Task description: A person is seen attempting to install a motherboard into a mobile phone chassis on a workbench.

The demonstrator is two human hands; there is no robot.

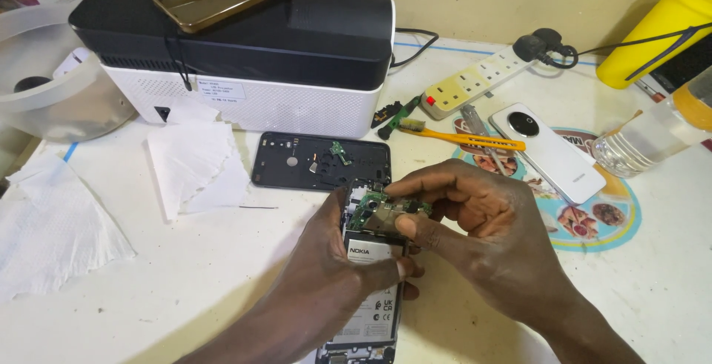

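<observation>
Left hand (337, 260) clamps the opened black phone (368, 290) steady on the surface while right hand (475, 219) fingertips pinch its green circuit board (371, 212).

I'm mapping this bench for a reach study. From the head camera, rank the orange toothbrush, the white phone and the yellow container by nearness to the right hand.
Measured from the right hand:
1. Orange toothbrush, just beyond the knuckles.
2. White phone, on the round mat to the right.
3. Yellow container, far right corner.
</observation>
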